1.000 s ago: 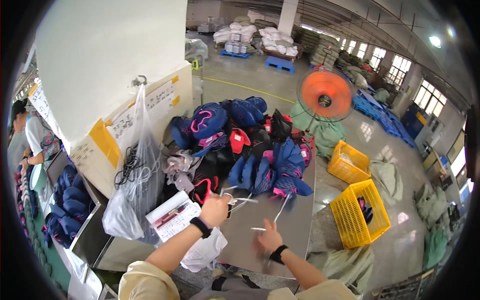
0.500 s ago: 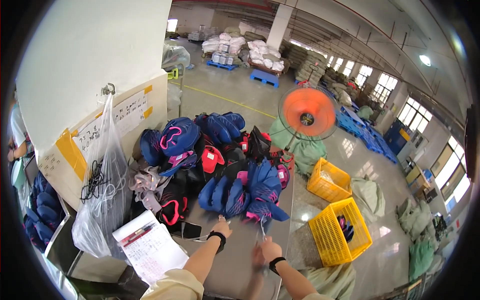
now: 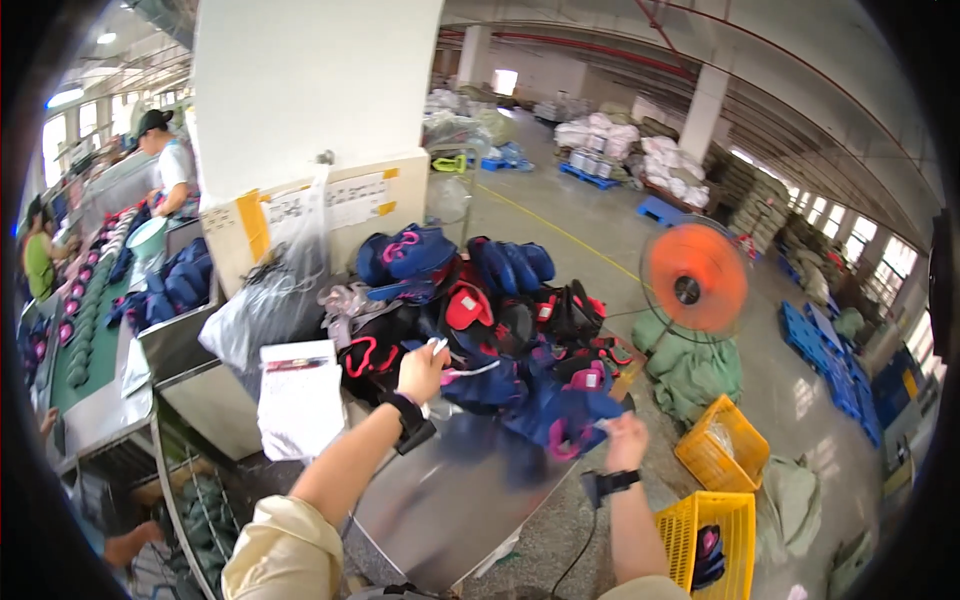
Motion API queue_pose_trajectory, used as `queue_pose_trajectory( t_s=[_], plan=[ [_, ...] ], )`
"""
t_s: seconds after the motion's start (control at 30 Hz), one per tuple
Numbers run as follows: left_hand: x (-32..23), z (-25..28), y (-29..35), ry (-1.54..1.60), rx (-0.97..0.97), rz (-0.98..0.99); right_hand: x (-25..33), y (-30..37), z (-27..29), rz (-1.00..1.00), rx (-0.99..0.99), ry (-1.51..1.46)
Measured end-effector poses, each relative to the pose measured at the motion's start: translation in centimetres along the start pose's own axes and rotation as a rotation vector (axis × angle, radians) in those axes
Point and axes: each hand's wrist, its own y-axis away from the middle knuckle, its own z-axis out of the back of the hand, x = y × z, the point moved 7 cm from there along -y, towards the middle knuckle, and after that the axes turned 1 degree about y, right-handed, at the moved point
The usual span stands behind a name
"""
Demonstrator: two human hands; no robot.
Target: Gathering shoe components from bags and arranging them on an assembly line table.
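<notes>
The blue shoe upper (image 3: pixel 562 412) lies just left of the nearer right hand (image 3: pixel 626 441), whose grip I can't make out; the left hand (image 3: pixel 421 374) pinches a white lace (image 3: pixel 475 371).

2 hands (image 3: pixel 422 374), 2 yellow crates (image 3: pixel 678 535), 1 orange fan (image 3: pixel 710 262), 1 paper pad (image 3: pixel 300 405)

Orange fan (image 3: pixel 697 265) by green sack (image 3: pixel 697 370); yellow crates (image 3: pixel 710 467) near.
</notes>
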Motion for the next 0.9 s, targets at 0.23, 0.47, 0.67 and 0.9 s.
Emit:
queue_pose_trajectory(
  t_s=[0.23,0.47,0.67,0.9],
  plan=[
    [-9.0,20.1,14.4,-0.225,-0.144,0.111,8.2,3.2,-3.6,-0.024,0.402,-0.213],
    [-18.5,41.3,48.8,-0.395,-0.678,0.436,11.5,24.0,-22.3,-0.079,1.275,-0.098],
    [-31.9,44.9,79.3,-0.361,-1.328,0.611,19.1,51.0,-33.1,-0.395,1.707,-0.518],
    [-40.5,39.8,107.7,-0.128,-1.977,0.607,26.9,85.7,-33.9,-0.730,2.221,-0.568]
  ],
)
